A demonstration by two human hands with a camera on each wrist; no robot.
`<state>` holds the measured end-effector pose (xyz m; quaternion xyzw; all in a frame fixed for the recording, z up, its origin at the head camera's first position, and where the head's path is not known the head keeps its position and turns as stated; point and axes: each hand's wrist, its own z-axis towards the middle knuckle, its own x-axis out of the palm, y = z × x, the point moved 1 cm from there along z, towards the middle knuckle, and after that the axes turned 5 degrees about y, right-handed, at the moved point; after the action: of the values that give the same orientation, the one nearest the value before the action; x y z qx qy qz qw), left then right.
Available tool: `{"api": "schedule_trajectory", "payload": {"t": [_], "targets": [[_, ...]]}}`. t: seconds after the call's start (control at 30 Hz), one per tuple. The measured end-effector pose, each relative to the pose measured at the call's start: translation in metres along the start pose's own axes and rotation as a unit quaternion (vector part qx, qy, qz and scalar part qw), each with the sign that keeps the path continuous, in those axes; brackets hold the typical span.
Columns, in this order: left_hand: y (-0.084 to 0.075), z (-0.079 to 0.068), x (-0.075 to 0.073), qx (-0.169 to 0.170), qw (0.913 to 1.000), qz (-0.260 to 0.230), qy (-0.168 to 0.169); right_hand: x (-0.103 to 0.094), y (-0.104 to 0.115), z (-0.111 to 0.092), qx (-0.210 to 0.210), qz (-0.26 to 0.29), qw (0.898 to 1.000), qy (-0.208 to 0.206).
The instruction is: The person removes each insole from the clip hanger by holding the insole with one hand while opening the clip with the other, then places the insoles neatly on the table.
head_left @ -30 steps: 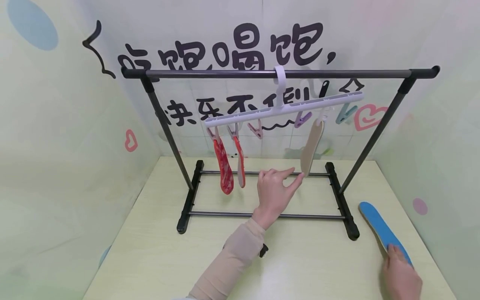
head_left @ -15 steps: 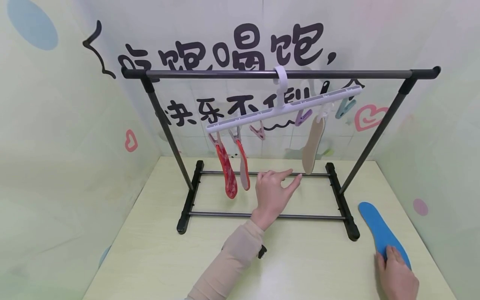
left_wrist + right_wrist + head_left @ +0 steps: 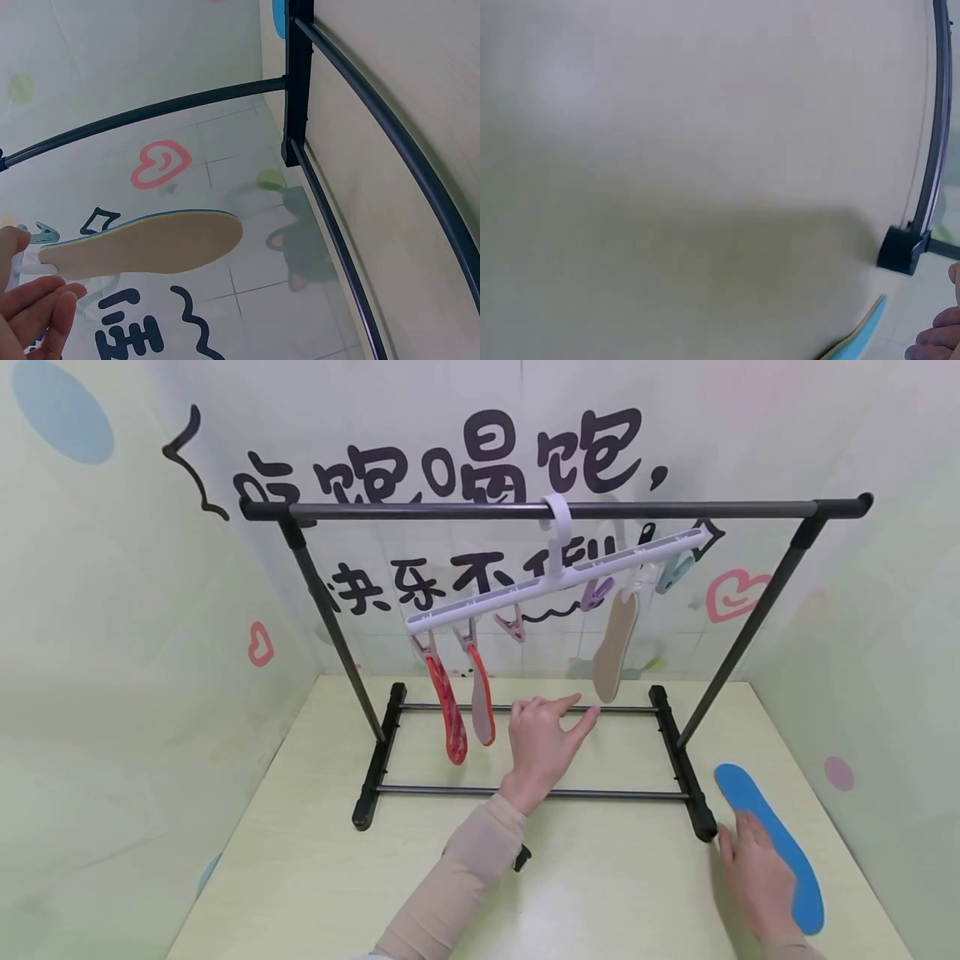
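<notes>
My left hand (image 3: 542, 739), thumb and forefinger spread apart, is just left of the lower end of a beige-backed insole (image 3: 617, 647). A clip on the white hanger (image 3: 517, 593) holds that insole; its blue edge shows in the left wrist view (image 3: 150, 244). On the table at the right lies a blue insole (image 3: 783, 839), and my right hand (image 3: 757, 877) is over its left edge, fingers extended. Whether they touch it is unclear. Two red-edged insoles, one patterned (image 3: 447, 714) and one grey-faced (image 3: 482, 702), hang from clips on the hanger's left side.
A black rack (image 3: 480, 511) carries the hanger on its top bar; its feet (image 3: 701, 822) and low crossbars stand on the pale table (image 3: 600, 885). Pink (image 3: 511, 627), purple (image 3: 596, 593) and teal (image 3: 673, 574) clips hold nothing. Printed walls stand behind and beside.
My left fingers have come away from the beige insole, and the hanger has tilted and swung slightly. My right hand has let go of the blue insole and moved left, leaving it flat.
</notes>
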<state>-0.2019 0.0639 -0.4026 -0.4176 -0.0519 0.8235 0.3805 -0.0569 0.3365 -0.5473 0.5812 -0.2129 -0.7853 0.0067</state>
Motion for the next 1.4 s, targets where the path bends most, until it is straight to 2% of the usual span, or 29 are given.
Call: {"api": "schedule_trajectory", "payload": {"t": [0.1,0.47,0.77,0.9,1.13,1.4], "targets": [[0.001,0.001,0.001,0.001,1.0000,0.009,-0.002,0.000,0.012,0.010,-0.030,0.009,0.999,-0.007],[0.007,0.007,0.007,-0.003,0.9997,0.021,0.009,0.006,0.048,0.036,-0.085,0.029,0.996,-0.013],[0.013,0.010,0.007,-0.010,0.9996,0.019,0.018,0.012,0.076,0.067,-0.131,0.040,0.990,-0.020],[0.014,0.012,0.008,-0.006,0.9994,0.031,0.012,0.013,0.089,0.081,-0.134,0.040,0.990,-0.018],[0.011,0.019,0.009,0.001,0.9987,0.051,0.009,0.012,0.107,0.104,-0.137,0.031,0.990,0.014],[0.005,0.028,0.009,0.003,0.9981,0.058,0.022,0.011,0.121,0.121,-0.152,0.033,0.988,0.000]]}}
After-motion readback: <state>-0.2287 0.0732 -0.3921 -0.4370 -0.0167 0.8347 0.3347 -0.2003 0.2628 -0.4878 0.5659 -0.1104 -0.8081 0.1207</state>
